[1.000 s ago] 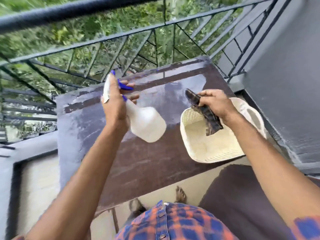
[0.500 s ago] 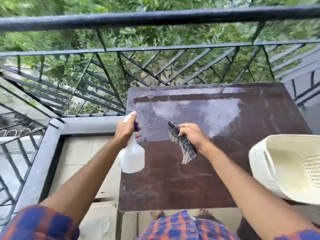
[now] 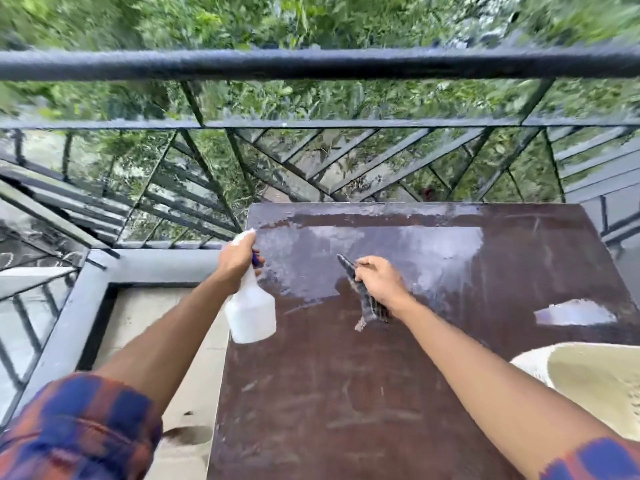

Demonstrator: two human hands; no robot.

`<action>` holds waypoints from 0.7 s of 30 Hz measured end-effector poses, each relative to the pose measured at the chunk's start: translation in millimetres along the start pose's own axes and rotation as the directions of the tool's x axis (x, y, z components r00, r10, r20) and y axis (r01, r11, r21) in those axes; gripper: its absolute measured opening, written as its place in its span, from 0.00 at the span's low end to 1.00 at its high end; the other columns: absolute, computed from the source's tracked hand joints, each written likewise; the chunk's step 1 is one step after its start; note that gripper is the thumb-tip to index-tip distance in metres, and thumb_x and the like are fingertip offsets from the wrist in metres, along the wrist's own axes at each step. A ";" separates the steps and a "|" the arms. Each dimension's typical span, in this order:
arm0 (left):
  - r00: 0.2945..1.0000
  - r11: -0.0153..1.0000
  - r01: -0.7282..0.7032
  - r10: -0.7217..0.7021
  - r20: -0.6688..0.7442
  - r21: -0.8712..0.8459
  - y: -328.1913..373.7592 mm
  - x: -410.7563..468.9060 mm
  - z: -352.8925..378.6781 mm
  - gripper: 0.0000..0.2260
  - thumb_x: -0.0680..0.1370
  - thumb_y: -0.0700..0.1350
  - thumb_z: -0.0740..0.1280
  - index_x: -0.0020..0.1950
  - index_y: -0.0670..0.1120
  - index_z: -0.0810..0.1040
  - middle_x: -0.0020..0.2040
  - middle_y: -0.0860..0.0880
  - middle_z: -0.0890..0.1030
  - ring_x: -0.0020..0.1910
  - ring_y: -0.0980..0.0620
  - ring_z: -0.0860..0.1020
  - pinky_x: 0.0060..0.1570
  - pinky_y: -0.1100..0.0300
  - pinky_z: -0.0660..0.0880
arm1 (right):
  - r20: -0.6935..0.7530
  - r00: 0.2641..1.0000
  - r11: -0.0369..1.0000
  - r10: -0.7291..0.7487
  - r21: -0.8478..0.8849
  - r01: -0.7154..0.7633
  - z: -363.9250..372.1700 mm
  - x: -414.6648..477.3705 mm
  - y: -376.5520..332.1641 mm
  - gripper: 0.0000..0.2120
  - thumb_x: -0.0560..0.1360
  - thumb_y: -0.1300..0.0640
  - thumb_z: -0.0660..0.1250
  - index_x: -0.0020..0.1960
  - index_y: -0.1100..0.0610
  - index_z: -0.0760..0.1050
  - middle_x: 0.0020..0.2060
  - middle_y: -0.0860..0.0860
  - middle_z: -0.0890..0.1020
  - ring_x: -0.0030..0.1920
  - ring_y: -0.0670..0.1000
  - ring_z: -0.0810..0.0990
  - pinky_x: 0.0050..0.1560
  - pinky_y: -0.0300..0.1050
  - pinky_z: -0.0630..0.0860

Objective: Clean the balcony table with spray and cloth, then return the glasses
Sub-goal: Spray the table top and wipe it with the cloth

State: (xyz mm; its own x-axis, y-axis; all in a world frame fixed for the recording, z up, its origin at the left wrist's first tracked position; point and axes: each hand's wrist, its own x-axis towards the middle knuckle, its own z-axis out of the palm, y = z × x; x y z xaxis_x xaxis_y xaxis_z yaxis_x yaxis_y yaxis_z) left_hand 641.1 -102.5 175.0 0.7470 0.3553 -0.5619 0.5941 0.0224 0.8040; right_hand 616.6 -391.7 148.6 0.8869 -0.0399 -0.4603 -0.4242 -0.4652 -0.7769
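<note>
Head view: left hand (image 3: 239,259) grips white plastic spray bottle (image 3: 250,315) over brown table's (image 3: 346,393) left edge, aimed inward; right hand (image 3: 379,284) clutches dark checked cloth (image 3: 367,303) mid-table, ready for wiping.

Left hand (image 3: 237,259) grips spray bottle (image 3: 250,315); right hand (image 3: 379,282) clutches cloth (image 3: 367,304).

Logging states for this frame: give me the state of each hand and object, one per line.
left hand: closed on the spray bottle's neck
right hand: closed on the cloth
spray bottle: held upright over the table's left edge
cloth: bunched, hanging from the fist
table: far half looks wet, near half streaky
basket: at the table's right edge, visible part empty
</note>
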 end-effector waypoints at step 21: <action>1.000 0.996 -0.008 0.007 -0.006 -0.093 21.6 24.2 21.8 0.11 0.84 0.52 0.61 0.50 0.44 0.73 0.37 0.45 0.75 0.27 0.52 0.79 0.32 0.58 0.77 | 0.186 0.781 0.539 -0.597 -0.627 0.562 108.1 100.1 13.0 0.29 0.82 0.58 0.59 0.81 0.55 0.56 0.80 0.52 0.60 0.79 0.56 0.59 0.77 0.55 0.54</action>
State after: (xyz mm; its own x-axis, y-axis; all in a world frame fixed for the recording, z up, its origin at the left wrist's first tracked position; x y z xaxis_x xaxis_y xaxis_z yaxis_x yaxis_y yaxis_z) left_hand 678.6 -113.8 174.5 0.7493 0.3614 -0.5549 0.5582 0.1061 0.8229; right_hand 680.1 -306.2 46.0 0.9113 0.4110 0.0242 0.3843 -0.8281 -0.4081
